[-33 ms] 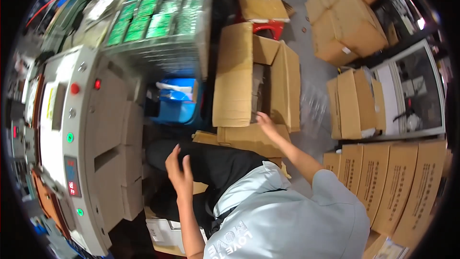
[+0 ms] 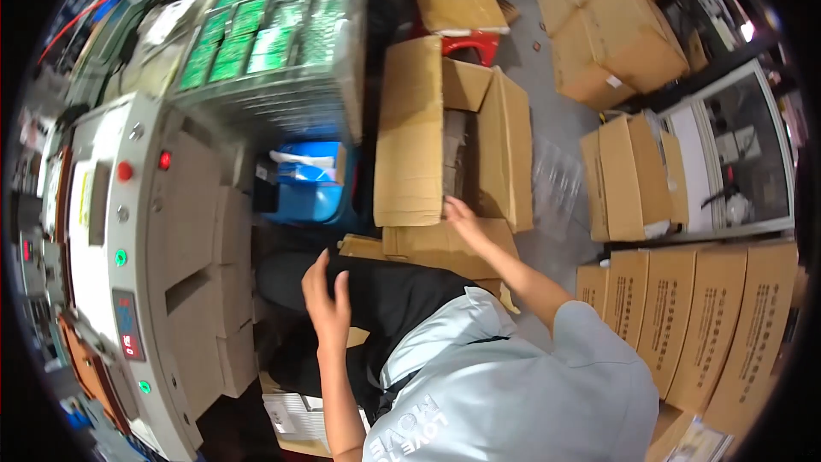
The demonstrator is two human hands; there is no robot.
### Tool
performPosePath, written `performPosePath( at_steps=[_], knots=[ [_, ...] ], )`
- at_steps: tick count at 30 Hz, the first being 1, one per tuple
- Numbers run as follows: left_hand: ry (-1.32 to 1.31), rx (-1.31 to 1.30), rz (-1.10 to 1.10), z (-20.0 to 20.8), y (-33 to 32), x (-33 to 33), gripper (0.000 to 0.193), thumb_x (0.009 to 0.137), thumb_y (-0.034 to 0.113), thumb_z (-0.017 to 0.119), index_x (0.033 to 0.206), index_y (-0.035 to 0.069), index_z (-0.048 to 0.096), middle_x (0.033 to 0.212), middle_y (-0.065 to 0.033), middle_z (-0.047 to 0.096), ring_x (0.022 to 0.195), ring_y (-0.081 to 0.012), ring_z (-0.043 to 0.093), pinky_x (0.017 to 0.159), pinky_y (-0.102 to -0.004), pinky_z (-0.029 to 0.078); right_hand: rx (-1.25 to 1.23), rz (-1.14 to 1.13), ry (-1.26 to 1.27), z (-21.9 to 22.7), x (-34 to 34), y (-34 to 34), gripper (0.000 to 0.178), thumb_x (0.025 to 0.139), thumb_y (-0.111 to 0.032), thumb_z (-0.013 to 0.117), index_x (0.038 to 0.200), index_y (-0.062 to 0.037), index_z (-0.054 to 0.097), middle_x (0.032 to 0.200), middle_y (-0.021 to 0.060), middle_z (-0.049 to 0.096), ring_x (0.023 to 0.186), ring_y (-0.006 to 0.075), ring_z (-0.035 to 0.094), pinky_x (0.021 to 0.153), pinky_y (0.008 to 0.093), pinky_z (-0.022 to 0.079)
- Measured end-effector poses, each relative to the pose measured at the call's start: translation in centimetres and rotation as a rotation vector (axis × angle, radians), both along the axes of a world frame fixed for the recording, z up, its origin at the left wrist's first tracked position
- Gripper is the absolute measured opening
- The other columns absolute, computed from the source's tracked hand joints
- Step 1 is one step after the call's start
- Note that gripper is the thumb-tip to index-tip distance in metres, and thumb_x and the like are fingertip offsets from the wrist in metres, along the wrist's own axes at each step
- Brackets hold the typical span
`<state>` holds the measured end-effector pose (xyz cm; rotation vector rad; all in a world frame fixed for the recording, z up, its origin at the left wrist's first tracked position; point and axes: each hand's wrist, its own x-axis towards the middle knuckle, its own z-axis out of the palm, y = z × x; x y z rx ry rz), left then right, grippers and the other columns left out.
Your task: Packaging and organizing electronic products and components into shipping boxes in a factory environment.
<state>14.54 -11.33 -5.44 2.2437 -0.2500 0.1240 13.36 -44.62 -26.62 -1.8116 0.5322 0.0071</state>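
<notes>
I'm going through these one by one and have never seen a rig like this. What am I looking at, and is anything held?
There's no robot: a person works bare-handed, filmed from above by a head-worn fisheye camera, so straight edges curve. The right hand is at the near edge of an open cardboard box; whether its fingers grip anything is unclear. The left hand is open and empty. At left stand a pale machine and packs of green circuit boards; at right, a row of cartons.

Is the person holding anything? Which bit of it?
The left grip is open, holding nothing. The right grip is by the lower right corner of the cardboard box flap; whether it pinches that can't be told.
</notes>
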Motion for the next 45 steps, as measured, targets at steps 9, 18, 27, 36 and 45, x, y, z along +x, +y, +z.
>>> performPosePath(
  at_steps=[9, 18, 27, 36, 45],
  knots=[
    [0.283, -0.093, 0.002, -9.0, -9.8, 4.3, 0.069, 0.086, 0.012, 0.065, 0.141, -0.001, 0.026, 0.129, -0.0295, 0.045, 0.121, -0.0356, 0.047, 0.100, -0.0397, 0.039, 0.411, 0.199, -0.050, 9.7, 6.8, 13.2, 0.057, 0.098, -0.045, 0.041, 0.139, -0.0049, 0.041, 0.138, 0.0115, 0.047, 0.125, 0.0202, 0.045, 0.102, 0.0319, 0.037],
    [0.497, -0.001, 0.138, -11.1, -9.8, 7.2, 0.033, 0.094, 0.024, 0.055, 0.115, -0.001, 0.058, 0.101, -0.0220, 0.066, 0.097, -0.0314, 0.065, 0.079, -0.0360, 0.049, -0.505, 0.491, 0.233, 0.5, 3.3, 3.5, 0.065, 0.087, -0.045, 0.060, 0.136, -0.0071, 0.041, 0.133, 0.0196, 0.049, 0.123, 0.0334, 0.047, 0.095, 0.0435, 0.043],
    [0.492, 0.006, 0.070, -12.3, -9.7, 8.1, 0.033, 0.093, 0.026, 0.058, 0.112, -0.001, 0.061, 0.096, -0.0196, 0.067, 0.090, -0.0256, 0.066, 0.077, -0.0336, 0.048, -0.020, 1.047, 0.632, -1.0, 4.5, -5.8, 0.126, 0.059, -0.060, 0.078, 0.147, -0.0002, 0.011, 0.152, 0.0203, 0.018, 0.140, 0.0277, 0.020, 0.114, 0.0341, 0.022],
    [0.547, -0.036, -0.003, -10.3, -11.2, 9.2, 0.028, 0.094, 0.021, 0.053, 0.112, 0.001, 0.060, 0.093, -0.0229, 0.065, 0.092, -0.0387, 0.062, 0.075, -0.0377, 0.049, -0.143, 1.033, 0.560, 1.6, 2.4, -8.6, 0.121, 0.058, -0.053, 0.081, 0.147, -0.0052, 0.014, 0.147, 0.0223, 0.028, 0.136, 0.0317, 0.030, 0.111, 0.0373, 0.028],
    [0.524, -0.172, -0.030, -10.0, -13.2, 10.8, 0.031, 0.094, 0.018, 0.056, 0.109, -0.009, 0.060, 0.095, -0.0125, 0.068, 0.080, -0.0142, 0.064, 0.072, -0.0292, 0.053, -0.101, 0.825, 0.589, 3.4, 2.9, -10.5, 0.110, 0.061, -0.052, 0.079, 0.144, -0.0041, 0.025, 0.138, 0.0243, 0.042, 0.128, 0.0373, 0.041, 0.106, 0.0396, 0.035]
  ],
)
